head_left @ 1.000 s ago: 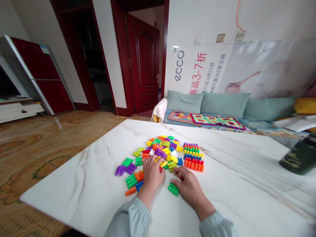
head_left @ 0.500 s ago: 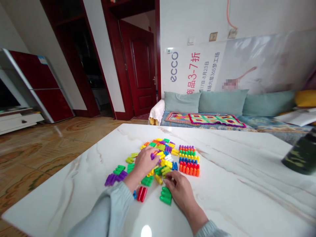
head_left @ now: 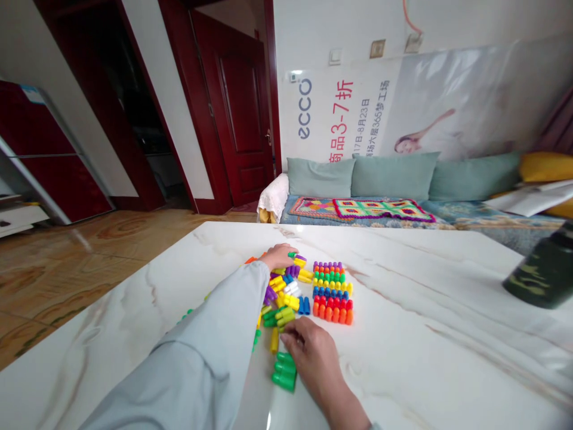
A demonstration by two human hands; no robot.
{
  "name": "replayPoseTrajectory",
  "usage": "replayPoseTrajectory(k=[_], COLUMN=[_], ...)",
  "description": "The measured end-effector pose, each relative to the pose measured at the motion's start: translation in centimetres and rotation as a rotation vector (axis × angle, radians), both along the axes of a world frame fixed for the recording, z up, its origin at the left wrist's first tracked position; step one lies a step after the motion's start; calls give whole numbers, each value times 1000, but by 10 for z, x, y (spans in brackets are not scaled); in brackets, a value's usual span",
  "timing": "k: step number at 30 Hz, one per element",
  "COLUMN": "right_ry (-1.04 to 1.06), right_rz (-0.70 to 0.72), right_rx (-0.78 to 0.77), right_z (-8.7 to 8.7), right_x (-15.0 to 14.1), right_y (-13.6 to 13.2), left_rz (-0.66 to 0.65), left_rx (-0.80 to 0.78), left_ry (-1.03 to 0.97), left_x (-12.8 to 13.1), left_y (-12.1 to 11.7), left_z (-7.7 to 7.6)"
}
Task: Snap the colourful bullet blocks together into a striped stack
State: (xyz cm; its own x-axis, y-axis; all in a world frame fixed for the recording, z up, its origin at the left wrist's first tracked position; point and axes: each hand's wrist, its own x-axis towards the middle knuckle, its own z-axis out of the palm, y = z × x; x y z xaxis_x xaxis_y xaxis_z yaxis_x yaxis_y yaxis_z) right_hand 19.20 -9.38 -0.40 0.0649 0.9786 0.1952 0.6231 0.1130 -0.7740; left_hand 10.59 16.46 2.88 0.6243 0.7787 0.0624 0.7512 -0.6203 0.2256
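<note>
A heap of small coloured plastic blocks [head_left: 286,298] lies on the white marble table [head_left: 425,334]. To its right stands a tidy stack of block rows [head_left: 332,292] in purple, green, yellow, blue, red and orange. My left hand [head_left: 278,257] reaches over the far end of the heap, fingers curled down onto the blocks there; what it grips is hidden. My right hand [head_left: 308,349] rests on the table near me, fingers bent beside a green block [head_left: 283,373] and touching the heap's near edge.
A dark camouflage-patterned container [head_left: 539,275] stands on the table at the right edge. Behind the table are a sofa with teal cushions [head_left: 394,179] and a dark red door [head_left: 233,113]. Patterned floor tiles show on the left.
My left arm has stretched forward from the near side of the heap to its far end. The right hand stayed by the green block. The view has shifted closer and leftward.
</note>
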Motion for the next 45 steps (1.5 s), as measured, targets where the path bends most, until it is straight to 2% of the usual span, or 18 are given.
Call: replayPoseTrajectory(k=[6,14,18,22,24,26,29,31,33,35,39,45], right_ry=[-26,-52,-77,-71,-67,-60,-39,-29,-25,-24,-29,-22], right_rz=[15,42,47,68,74,78,88,91,95,101,104,102], right_rx=[2,2,19,39,48,56,66,69,74,76,61,66], right_z=[-1,-2,-5,-8,-9,-9,-10,-10,-9,-9,-11,-11], right_x=[1,4,6,7,8,8,9,10,10,11,12,11], right_y=[1,2,5,6,6,5,5,4,3,3,4,5], left_rz=[-20,-79,-127,-120,-71,70,357,470,482,450,352,171], left_rx=[-35,-142,-216,-169,-43,82,182,158,95,54,39,23], left_ry=[47,8,-44,-131,-277,-383,-359,-310,-268,-250,-289,-367], left_x=[-11,-44,-77,-117,-137,-154,-171,-173,-168,-159,-144,-142], left_y=[-3,-27,-65,-128,-166,-204,-249,-268,-278,-280,-276,-260], left_z=[13,40,52,57,51,38,9,-9,-21,-26,-25,-24])
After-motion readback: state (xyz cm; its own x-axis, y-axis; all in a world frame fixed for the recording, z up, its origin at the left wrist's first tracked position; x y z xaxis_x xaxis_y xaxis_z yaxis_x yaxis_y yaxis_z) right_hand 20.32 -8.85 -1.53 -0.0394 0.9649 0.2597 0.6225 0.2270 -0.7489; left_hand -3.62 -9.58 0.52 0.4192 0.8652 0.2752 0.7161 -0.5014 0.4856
